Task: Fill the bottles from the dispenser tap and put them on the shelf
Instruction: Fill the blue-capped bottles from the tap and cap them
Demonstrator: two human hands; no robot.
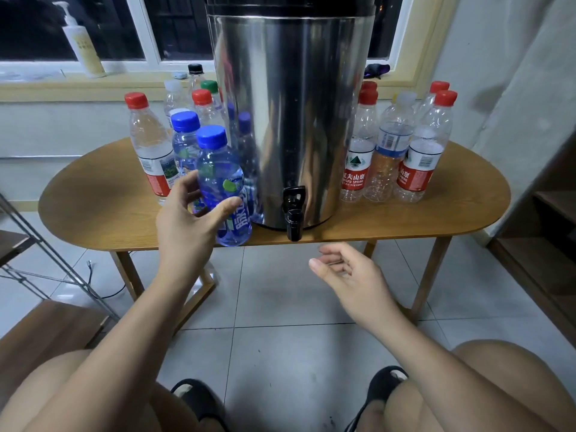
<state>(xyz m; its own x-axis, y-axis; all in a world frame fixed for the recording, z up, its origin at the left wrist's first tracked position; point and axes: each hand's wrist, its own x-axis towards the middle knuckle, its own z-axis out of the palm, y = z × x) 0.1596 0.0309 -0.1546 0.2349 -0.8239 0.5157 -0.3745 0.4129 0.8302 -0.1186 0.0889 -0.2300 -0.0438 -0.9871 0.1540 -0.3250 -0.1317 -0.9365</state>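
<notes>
Standing at the front edge of the wooden table (pixel 405 222), the blue-capped bottle (pixel 221 179) sits just left of the steel dispenser (pixel 293 104), its cap on. The left hand (pixel 184 216) wraps round its lower half, with the thumb across the label in front and the fingers curled behind the left side. The black tap (pixel 293 213) juts out over the table edge, just right of the bottle and not touching it. The right hand (pixel 349 275) hangs in the air below the tap and in front of the table, palm turned inward, fingers loose and apart, holding nothing. A second blue-capped bottle (pixel 185 141) stands close behind the first, among red-capped bottles (pixel 146 145) on the left. A cluster of clear capped bottles (pixel 417 157) stands to the right of the dispenser. A pump bottle (pixel 84 45) rests on the windowsill beyond.
</notes>
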